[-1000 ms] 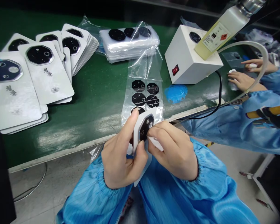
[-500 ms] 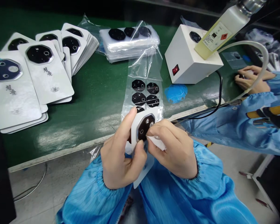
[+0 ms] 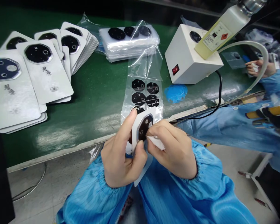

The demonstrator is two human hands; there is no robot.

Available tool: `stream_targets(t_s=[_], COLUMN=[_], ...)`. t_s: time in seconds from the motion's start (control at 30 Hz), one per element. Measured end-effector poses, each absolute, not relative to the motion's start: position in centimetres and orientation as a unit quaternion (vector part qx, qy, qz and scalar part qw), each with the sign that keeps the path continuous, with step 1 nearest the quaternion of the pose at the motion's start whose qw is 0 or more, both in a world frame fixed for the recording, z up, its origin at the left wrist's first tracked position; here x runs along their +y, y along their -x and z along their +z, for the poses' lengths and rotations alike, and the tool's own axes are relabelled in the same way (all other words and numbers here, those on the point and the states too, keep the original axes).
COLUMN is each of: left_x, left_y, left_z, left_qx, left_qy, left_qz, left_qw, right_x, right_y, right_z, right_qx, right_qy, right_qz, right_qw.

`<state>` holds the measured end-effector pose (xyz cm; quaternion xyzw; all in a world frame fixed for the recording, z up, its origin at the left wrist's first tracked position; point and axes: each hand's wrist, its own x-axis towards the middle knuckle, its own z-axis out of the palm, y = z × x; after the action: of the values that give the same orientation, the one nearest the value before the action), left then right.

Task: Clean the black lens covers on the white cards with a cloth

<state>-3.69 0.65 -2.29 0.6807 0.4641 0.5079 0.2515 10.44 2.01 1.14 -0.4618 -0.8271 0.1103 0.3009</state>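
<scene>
One white panel (image 3: 143,127) is gripped by the left hand (image 3: 121,160) near the bench edge (image 3: 60,152); right hand (image 3: 174,149) pinches a wipe (image 3: 157,142).

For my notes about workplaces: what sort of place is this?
Likely an electronics factory's workbench: stacked white panels, which look like phone backs, lie on a green bench top, and a co-worker's blue sleeve shows at the right.

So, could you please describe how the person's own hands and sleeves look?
Both the left hand and the right hand are bare, with no gloves and no visible rings. The left sleeve and right sleeve are bright blue, loose and slightly shiny, with thin darker lines on the left one. Their cuffs are gathered at the wrists.
</scene>
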Motion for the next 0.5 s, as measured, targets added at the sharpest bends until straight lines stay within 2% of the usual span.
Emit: stream_targets(t_s=[0.2,0.5], left_x=[0.72,0.67], left_y=[3.59,3.68], left_z=[-2.27,-1.95], left_qx=[0.466,0.466], left_qy=[-0.676,-0.687], left_qz=[0.515,0.498], left_qw=[0.246,0.251], right_x=[2.00,1.89], right_y=[-10.48,-10.28], right_z=[1.13,1.15], right_qx=[-0.806,-0.831], right_qy=[0.472,0.470], right_qz=[0.162,0.079], right_qw=[0.320,0.288])
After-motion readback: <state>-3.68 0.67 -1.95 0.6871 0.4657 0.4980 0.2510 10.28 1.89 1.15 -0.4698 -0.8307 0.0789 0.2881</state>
